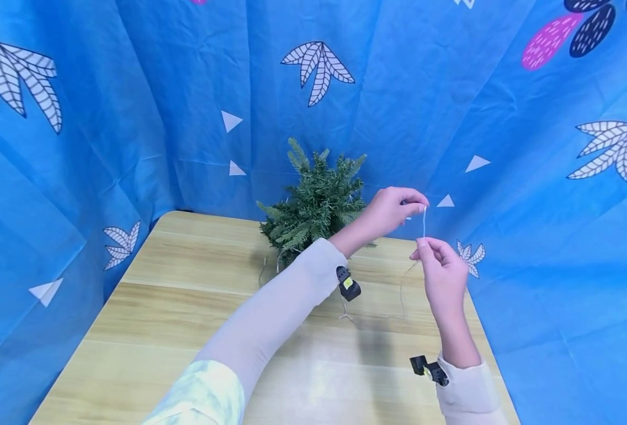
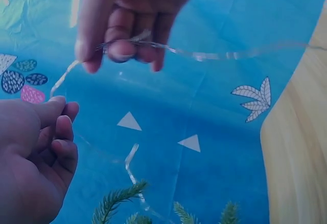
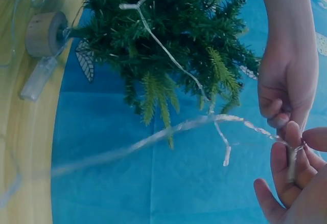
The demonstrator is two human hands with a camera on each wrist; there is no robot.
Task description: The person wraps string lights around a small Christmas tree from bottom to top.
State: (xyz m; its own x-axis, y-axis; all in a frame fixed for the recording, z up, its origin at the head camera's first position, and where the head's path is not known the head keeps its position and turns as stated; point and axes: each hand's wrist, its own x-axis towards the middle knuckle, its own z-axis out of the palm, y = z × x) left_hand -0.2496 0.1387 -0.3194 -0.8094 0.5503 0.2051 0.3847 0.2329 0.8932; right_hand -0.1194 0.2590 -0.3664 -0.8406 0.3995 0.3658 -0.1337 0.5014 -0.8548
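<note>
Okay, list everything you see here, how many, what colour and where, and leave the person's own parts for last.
Table: one, light wood-grain, head view's lower half
Tree: one, green, near the table's far edge
Round base: one, light wood, at the tree's foot
Plastic piece: one, clear, beside the base
String: at least one, whitish, by the tree
Curtain: panel count unclear, patterned blue, behind and beside the table
Wrist cameras: two, black, at the cuffs
Sleeves: two, pale, on the forearms
Left hand: one, bare, pinching the string
Right hand: one, bare, pinching the string
</note>
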